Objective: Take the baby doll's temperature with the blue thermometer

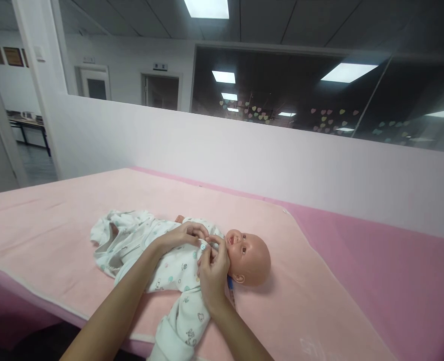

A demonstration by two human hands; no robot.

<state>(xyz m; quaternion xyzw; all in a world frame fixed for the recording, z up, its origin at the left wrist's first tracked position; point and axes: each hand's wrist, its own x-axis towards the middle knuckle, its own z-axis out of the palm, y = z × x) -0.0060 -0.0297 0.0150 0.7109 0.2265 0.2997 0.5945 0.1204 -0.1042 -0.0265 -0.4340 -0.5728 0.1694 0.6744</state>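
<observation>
A baby doll [257, 260] lies on its back with its bald head toward the right. It wears a white printed baby romper [172, 268] that spreads loosely to the left over its legs. At the doll's upper chest, my left hand [189, 234] pinches the cloth near the neckline. My right hand [214, 268] is close beside it, thumb and fingers closed on the romper's edge. A small pale snap or button [202, 246] shows between my fingertips. One sleeve [186, 321] stretches toward me below my right hand. Part of the collar is hidden behind my fingers.
The doll rests on a light pink blanket [75, 200] over a darker pink surface [357, 250]. A white low wall [244, 155] with glass above it stands behind. At the far left, a doorway shows a table [28, 123] in another room.
</observation>
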